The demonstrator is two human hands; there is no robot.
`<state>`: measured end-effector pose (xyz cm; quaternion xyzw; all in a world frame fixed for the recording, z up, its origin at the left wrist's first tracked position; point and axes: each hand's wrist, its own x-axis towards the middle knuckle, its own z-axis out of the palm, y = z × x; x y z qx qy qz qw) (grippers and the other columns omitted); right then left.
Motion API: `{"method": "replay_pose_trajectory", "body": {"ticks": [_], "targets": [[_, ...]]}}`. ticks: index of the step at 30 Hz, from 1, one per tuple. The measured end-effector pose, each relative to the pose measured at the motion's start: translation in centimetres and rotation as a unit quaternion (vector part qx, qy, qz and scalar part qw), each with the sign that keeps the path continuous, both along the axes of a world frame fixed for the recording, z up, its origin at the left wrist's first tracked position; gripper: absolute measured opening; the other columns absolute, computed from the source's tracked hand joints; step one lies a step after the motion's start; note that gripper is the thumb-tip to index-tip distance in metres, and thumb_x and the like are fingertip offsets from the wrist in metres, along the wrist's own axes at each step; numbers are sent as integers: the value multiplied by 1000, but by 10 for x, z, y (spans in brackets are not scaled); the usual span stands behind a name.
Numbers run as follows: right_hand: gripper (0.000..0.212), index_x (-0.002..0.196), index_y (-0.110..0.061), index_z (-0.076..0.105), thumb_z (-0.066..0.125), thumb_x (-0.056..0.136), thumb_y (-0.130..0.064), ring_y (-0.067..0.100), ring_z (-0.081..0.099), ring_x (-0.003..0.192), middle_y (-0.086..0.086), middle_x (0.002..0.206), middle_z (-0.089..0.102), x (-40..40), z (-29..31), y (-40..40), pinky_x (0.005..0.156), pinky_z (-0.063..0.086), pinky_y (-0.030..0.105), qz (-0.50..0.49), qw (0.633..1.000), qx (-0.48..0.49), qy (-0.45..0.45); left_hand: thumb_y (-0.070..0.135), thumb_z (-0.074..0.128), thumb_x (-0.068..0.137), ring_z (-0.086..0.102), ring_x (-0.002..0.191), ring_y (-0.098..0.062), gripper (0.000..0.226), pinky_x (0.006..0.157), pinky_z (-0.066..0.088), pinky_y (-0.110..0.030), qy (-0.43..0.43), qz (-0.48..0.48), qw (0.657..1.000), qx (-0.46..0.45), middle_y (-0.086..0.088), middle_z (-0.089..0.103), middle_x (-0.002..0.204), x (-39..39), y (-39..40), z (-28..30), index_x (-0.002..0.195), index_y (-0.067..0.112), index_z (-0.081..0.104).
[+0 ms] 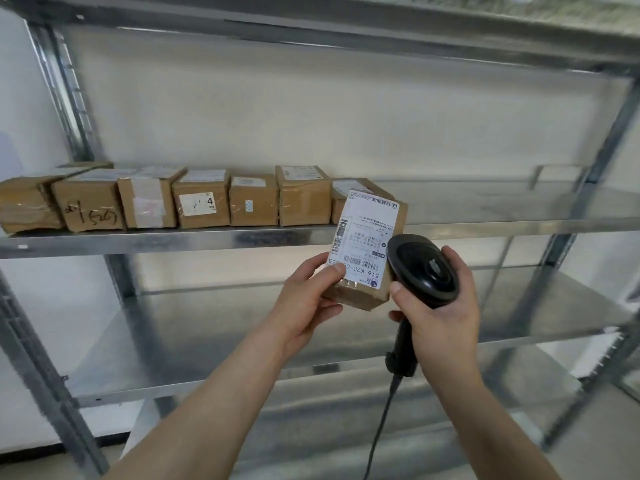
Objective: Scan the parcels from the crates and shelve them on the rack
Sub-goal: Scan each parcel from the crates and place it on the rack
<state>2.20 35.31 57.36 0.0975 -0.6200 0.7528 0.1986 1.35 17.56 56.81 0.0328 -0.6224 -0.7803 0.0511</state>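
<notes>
My left hand (pixel 306 299) grips a small brown cardboard parcel (pixel 367 244) by its lower left corner, thumb on the white shipping label that faces me. My right hand (pixel 441 306) holds a black corded barcode scanner (pixel 420 268) by its handle, the scanner's head right beside the label's lower right edge. Both hands are in front of the metal rack, just below its middle shelf (pixel 173 239). On that shelf stands a row of several brown parcels (pixel 202 206), running from the left end to about the centre.
The right half of the middle shelf (pixel 502 202) is bare metal. The shelf below (pixel 242 341) holds nothing. Grey uprights (pixel 588 188) frame the rack on both sides. The scanner's cable (pixel 381 427) hangs down between my forearms.
</notes>
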Motion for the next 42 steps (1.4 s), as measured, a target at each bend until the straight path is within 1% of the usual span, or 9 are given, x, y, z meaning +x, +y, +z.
{"method": "replay_pose_trajectory", "body": {"ticks": [5, 11, 18, 22, 31, 34, 36, 38, 42], "targets": [[80, 146, -28, 44, 78, 82, 6, 5, 70, 93, -20, 111, 61, -52, 19, 45, 64, 63, 31, -15, 1000, -17, 21, 54, 73, 68, 64, 89, -21, 54, 77, 54, -31, 14, 7, 999, -36, 2, 75, 107, -47, 47, 25, 120, 41, 68], [76, 144, -26, 47, 80, 82, 2, 6, 71, 77, -21, 107, 64, -133, 64, 99, 63, 63, 35, -16, 998, -19, 49, 62, 71, 72, 65, 84, -17, 63, 75, 54, -34, 38, 47, 995, -78, 5, 71, 115, -112, 109, 67, 130, 40, 59], [76, 146, -26, 44, 80, 83, -2, 6, 69, 72, -15, 110, 66, -212, 103, 132, 60, 62, 29, 41, 997, -11, 59, 71, 68, 70, 66, 108, -23, 73, 90, 58, -43, 43, 98, 987, -121, 9, 68, 122, -163, 150, 102, 135, 40, 56], [77, 147, -26, 44, 80, 82, -4, 12, 71, 86, -11, 116, 67, -246, 110, 135, 61, 62, 30, 77, 996, -2, 49, 75, 67, 70, 68, 101, -28, 82, 76, 61, -37, 16, 119, 980, -156, 3, 64, 127, -178, 156, 108, 142, 40, 48], [77, 146, -27, 44, 80, 83, -2, 11, 69, 85, -17, 109, 66, -292, 88, 136, 62, 61, 35, 119, 993, 3, 13, 46, 72, 88, 68, 100, -21, 54, 69, 63, -34, -32, 146, 960, -235, 4, 67, 118, -208, 157, 94, 138, 34, 54], [75, 145, -25, 45, 79, 83, 0, 8, 68, 76, -15, 108, 67, -303, 77, 134, 62, 61, 38, 134, 991, 10, 4, 29, 70, 91, 69, 84, -17, 42, 63, 59, -30, -25, 170, 931, -322, 3, 70, 102, -211, 155, 85, 131, 30, 58], [76, 144, -26, 47, 82, 81, -3, 7, 70, 74, -16, 105, 68, -307, 72, 130, 70, 63, 46, 143, 990, 10, -3, 27, 72, 88, 67, 80, -14, 35, 66, 54, -30, -23, 217, 878, -427, 6, 70, 91, -212, 152, 80, 122, 27, 63], [79, 142, -30, 48, 87, 74, -13, 10, 73, 89, -14, 111, 69, -309, 70, 126, 81, 63, 54, 140, 990, 17, -3, 31, 76, 85, 65, 86, -15, 29, 71, 52, -31, -30, 263, 822, -504, 7, 70, 91, -212, 149, 77, 111, 25, 66], [73, 142, -27, 47, 80, 82, -1, 20, 73, 93, -11, 111, 69, -314, 71, 119, 70, 63, 44, 169, 985, -4, -9, 34, 81, 78, 63, 81, -19, 27, 64, 48, -30, -11, 314, 774, -550, 6, 68, 86, -212, 143, 77, 98, 23, 66]]}}
